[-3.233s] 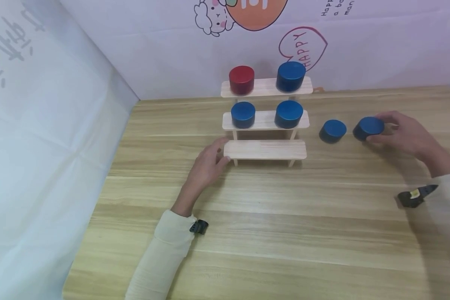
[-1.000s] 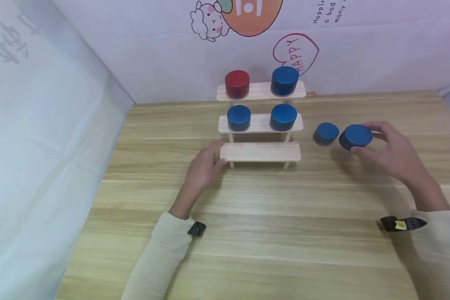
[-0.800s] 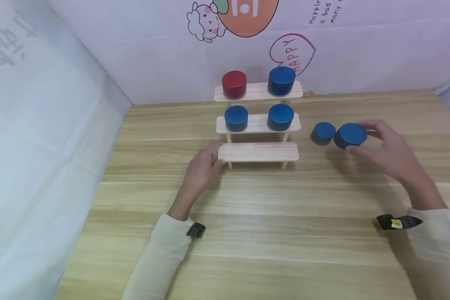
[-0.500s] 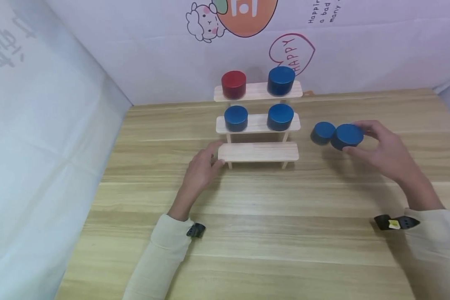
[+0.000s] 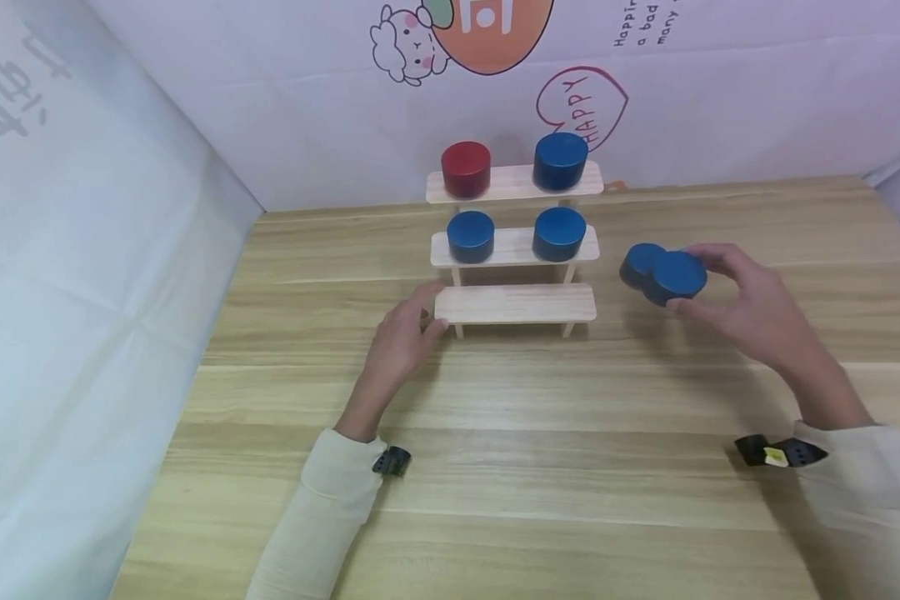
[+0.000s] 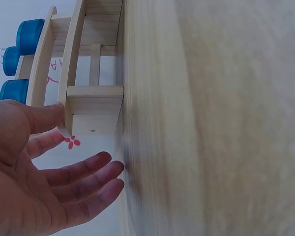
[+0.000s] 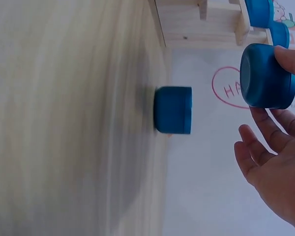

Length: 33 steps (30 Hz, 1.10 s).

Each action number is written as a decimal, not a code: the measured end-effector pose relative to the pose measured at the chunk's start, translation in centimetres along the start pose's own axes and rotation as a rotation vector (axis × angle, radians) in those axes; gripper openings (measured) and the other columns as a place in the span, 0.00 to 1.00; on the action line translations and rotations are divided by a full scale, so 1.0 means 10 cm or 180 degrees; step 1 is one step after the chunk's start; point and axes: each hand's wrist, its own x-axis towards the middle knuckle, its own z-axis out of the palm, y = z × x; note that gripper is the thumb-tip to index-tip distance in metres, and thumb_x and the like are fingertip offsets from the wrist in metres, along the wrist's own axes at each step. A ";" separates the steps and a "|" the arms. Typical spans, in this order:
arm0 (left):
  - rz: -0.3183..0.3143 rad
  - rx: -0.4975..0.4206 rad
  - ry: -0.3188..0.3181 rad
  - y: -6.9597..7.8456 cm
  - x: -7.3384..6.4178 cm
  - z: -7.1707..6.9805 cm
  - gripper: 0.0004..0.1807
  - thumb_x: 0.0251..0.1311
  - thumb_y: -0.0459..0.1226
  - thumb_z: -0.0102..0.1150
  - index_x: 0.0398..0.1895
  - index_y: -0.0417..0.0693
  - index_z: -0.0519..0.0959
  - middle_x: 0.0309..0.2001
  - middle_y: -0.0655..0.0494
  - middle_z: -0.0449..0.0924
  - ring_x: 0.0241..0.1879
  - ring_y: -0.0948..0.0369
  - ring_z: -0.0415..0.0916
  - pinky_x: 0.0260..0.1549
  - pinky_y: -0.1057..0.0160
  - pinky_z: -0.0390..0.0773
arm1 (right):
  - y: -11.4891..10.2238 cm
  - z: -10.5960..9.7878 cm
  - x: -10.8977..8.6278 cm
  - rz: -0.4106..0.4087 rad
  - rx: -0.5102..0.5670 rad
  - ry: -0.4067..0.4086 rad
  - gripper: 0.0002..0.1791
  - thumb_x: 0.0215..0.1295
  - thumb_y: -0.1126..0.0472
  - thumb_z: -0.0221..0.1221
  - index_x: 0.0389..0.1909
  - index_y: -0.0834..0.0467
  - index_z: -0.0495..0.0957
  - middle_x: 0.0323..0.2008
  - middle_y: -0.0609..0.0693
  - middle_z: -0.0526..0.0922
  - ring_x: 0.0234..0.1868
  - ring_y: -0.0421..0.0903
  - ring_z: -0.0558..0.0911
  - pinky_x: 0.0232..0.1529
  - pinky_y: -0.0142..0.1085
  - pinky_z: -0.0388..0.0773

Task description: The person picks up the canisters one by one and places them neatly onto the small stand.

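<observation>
My right hand (image 5: 750,308) holds a round blue tin (image 5: 677,277) by its side between thumb and fingers. In the right wrist view this tin (image 7: 267,76) is raised off the table, tilted a little. A second blue tin (image 7: 173,110) stands on the tabletop; in the head view the held one partly covers it. My left hand (image 5: 402,340) pinches the left end of the lowest step of a three-step wooden display stand (image 5: 515,303), thumb (image 6: 46,117) and index finger at its edges, other fingers spread loosely. That lowest step is bare.
On the top step sit a red tin (image 5: 466,170) and a blue tin (image 5: 560,162). The middle step carries two more blue tins, one left (image 5: 470,237), one right (image 5: 558,234). A printed white cloth (image 5: 307,117) hangs behind the wooden table (image 5: 457,500).
My right hand has lifted the blue tin off the table and moved it left, so it now overlaps the standing tin in the head view. My left hand stays at the stand.
</observation>
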 end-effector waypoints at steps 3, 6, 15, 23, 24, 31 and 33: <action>-0.0011 0.0005 -0.0010 0.00 0.01 0.00 0.29 0.70 0.38 0.59 0.73 0.55 0.66 0.60 0.45 0.77 0.56 0.47 0.76 0.48 0.44 0.77 | -0.01 0.05 0.01 -0.0051 -0.0027 -0.0023 0.39 0.59 0.58 0.72 0.68 0.65 0.66 0.62 0.68 0.72 0.65 0.72 0.65 0.61 0.71 0.55; -0.0007 0.0022 -0.0019 0.01 0.01 -0.01 0.29 0.70 0.38 0.59 0.73 0.55 0.66 0.58 0.45 0.79 0.54 0.48 0.77 0.45 0.45 0.78 | -0.02 0.09 0.02 -0.0104 -0.0085 -0.0033 0.39 0.58 0.59 0.72 0.67 0.66 0.67 0.62 0.68 0.72 0.64 0.72 0.67 0.59 0.70 0.59; -0.0035 0.0036 -0.0066 0.01 0.02 -0.01 0.30 0.71 0.40 0.59 0.73 0.57 0.65 0.56 0.44 0.80 0.55 0.47 0.77 0.43 0.46 0.78 | -0.11 0.16 0.03 -0.0101 -0.0123 -0.0133 0.39 0.59 0.57 0.72 0.67 0.66 0.66 0.64 0.70 0.69 0.64 0.73 0.66 0.58 0.71 0.59; 0.0015 0.0044 -0.0062 0.00 0.01 -0.01 0.29 0.70 0.39 0.59 0.73 0.56 0.65 0.52 0.44 0.81 0.51 0.48 0.79 0.39 0.49 0.79 | -0.20 0.24 0.02 -0.0106 -0.0099 -0.0192 0.38 0.59 0.58 0.72 0.67 0.65 0.67 0.65 0.68 0.69 0.64 0.72 0.66 0.57 0.70 0.61; 0.0021 0.0042 -0.0058 0.00 0.01 0.00 0.29 0.70 0.39 0.59 0.73 0.55 0.65 0.51 0.44 0.81 0.50 0.49 0.79 0.38 0.50 0.79 | -0.22 0.25 0.02 -0.0125 -0.0109 -0.0202 0.38 0.58 0.58 0.72 0.66 0.65 0.67 0.64 0.67 0.70 0.64 0.72 0.67 0.56 0.70 0.62; 0.0007 0.0054 -0.0023 0.00 0.01 0.00 0.29 0.70 0.39 0.59 0.73 0.56 0.66 0.48 0.45 0.82 0.46 0.51 0.79 0.35 0.52 0.78 | -0.30 0.35 0.01 -0.0341 -0.0192 -0.0237 0.35 0.57 0.60 0.73 0.63 0.64 0.70 0.61 0.64 0.74 0.61 0.66 0.71 0.57 0.66 0.65; 0.0020 0.0043 -0.0022 -0.01 0.01 0.00 0.29 0.70 0.39 0.59 0.73 0.55 0.66 0.49 0.45 0.82 0.48 0.50 0.79 0.37 0.51 0.78 | -0.32 0.36 0.01 -0.0364 -0.0194 -0.0228 0.35 0.57 0.60 0.73 0.62 0.65 0.70 0.60 0.65 0.74 0.61 0.66 0.71 0.57 0.66 0.65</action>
